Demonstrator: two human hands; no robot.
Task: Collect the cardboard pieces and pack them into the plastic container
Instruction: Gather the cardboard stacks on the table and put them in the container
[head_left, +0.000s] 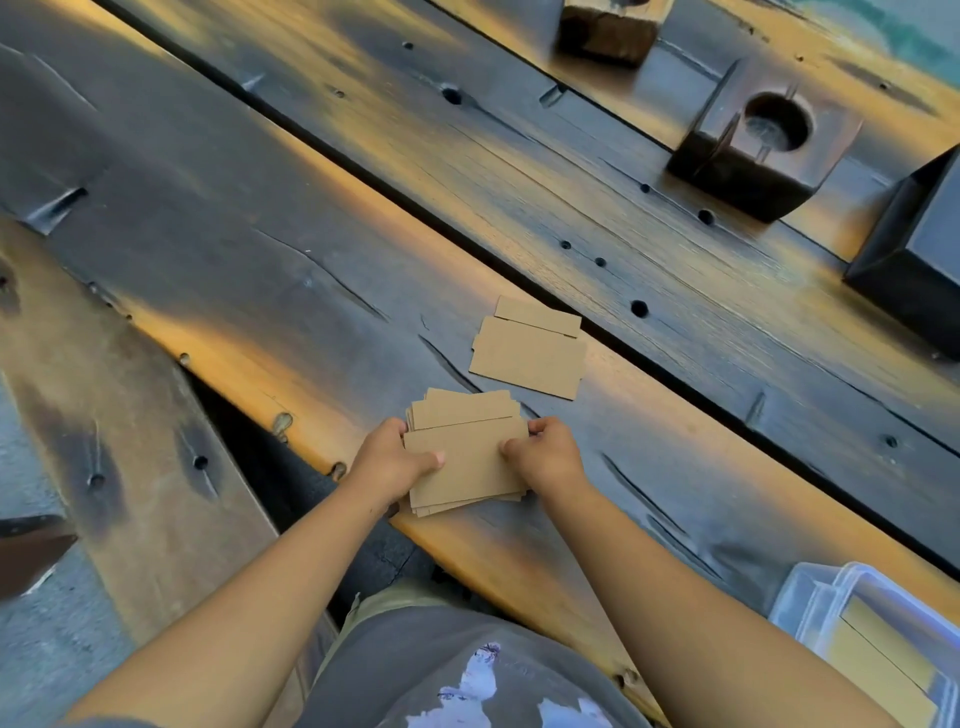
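A stack of brown cardboard pieces (467, 457) lies near the front edge of the wooden table, its layers slightly fanned. My left hand (387, 460) grips the stack's left side with the thumb on top. My right hand (545, 452) holds the right side, fingers curled over its edge. Two more cardboard pieces (530, 348), overlapping, rest flat on the table just beyond the stack. The clear plastic container (810, 597) sits at the lower right, with cardboard pieces inside it.
The table (311, 260) is made of dark, worn planks with gaps and holes. A wooden block with a round hole (763, 150) and another wooden block (608, 26) stand at the far right. A black box (914, 260) stands on the right edge.
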